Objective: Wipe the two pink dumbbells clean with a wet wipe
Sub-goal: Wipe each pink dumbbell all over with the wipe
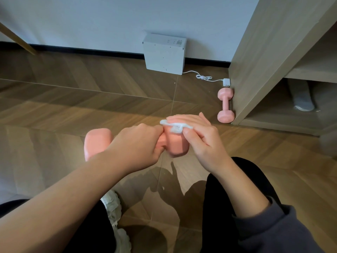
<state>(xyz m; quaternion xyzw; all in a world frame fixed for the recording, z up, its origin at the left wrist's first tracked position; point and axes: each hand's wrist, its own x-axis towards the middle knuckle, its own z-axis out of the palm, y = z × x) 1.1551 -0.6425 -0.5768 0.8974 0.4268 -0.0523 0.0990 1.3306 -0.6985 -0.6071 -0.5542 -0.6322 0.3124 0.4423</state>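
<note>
A: Left of the cabinet (255, 61), how is the dumbbell (96, 141) held?
B: Its handle (162, 141) is gripped by the left hand (135, 143), judged the best hold; a wet wipe (175, 126) is pinched onto one head by the right hand (200, 141). It is judged heavy, rigid, slick. The second dumbbell (225, 106) is laid against the cabinet.

dumbbell (225, 107) beside shelf (255, 70) (box (164, 53) behind)

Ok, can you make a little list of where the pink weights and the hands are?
left hand: grips the handle of the held dumbbell
right hand: presses the wet wipe on that dumbbell's end
other dumbbell: lies on the floor against the wooden shelf
white box: stands against the wall
</note>
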